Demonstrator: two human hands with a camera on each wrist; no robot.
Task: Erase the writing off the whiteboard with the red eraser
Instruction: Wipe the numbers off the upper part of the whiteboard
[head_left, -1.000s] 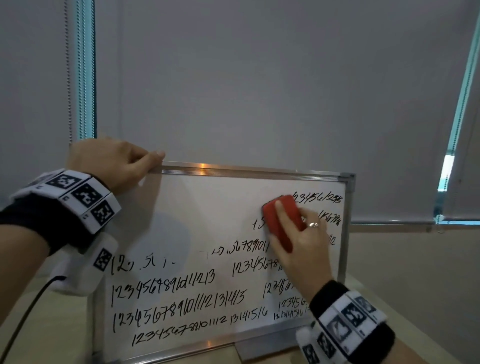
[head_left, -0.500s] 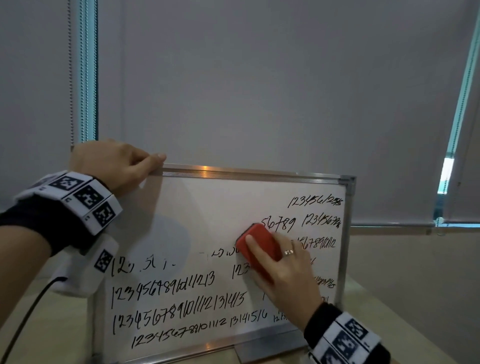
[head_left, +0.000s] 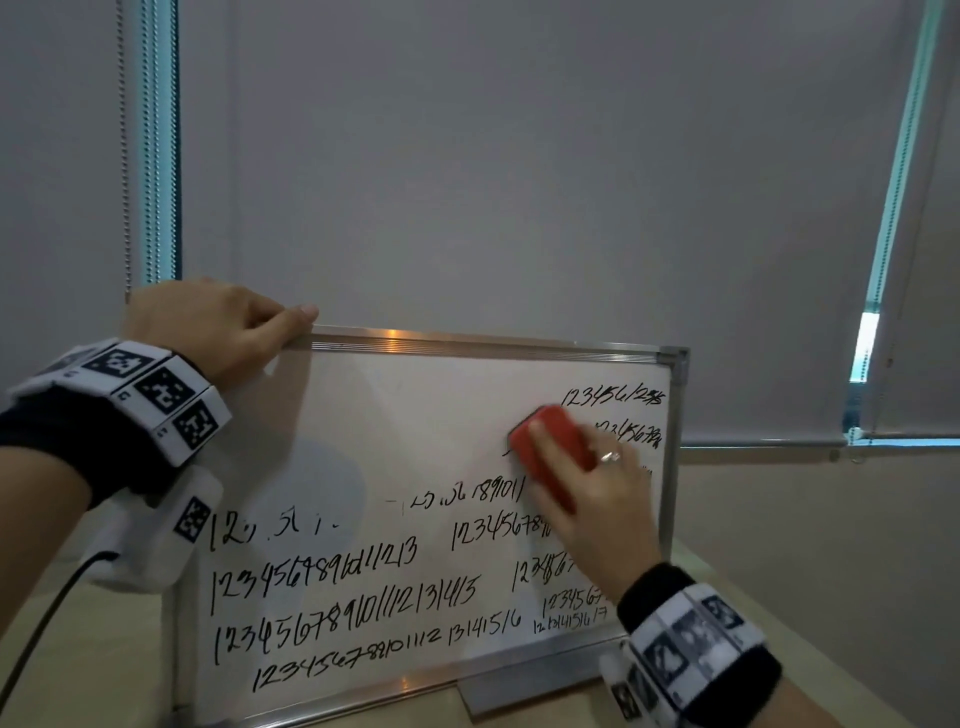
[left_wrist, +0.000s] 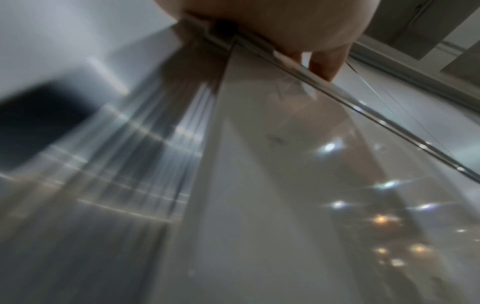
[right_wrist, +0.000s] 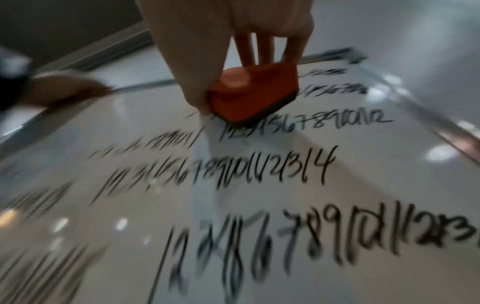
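A small whiteboard (head_left: 405, 415) with a metal frame stands upright on the table, its upper left wiped, rows of black numbers (head_left: 322, 618) lower down and at the right. My right hand (head_left: 597, 499) grips the red eraser (head_left: 553, 452) and presses it flat on the board's upper right, beside the numbers there. In the right wrist view the red eraser (right_wrist: 254, 96) sits between my thumb and fingers, its dark felt on the whiteboard (right_wrist: 350, 164). My left hand (head_left: 208, 327) holds the board's top left corner, fingers curled over the whiteboard frame (left_wrist: 298, 61).
A grey roller blind (head_left: 519, 182) hangs right behind the board, with a bead chain (head_left: 123, 156) at the left. The board's metal foot (head_left: 519, 686) rests on a pale wooden table (head_left: 727, 597). A black cable (head_left: 47, 623) runs from my left wrist.
The right hand slid the eraser down and left over the middle rows, then back up to the right; part of the second row at the right is wiped away. The left hand stayed put.
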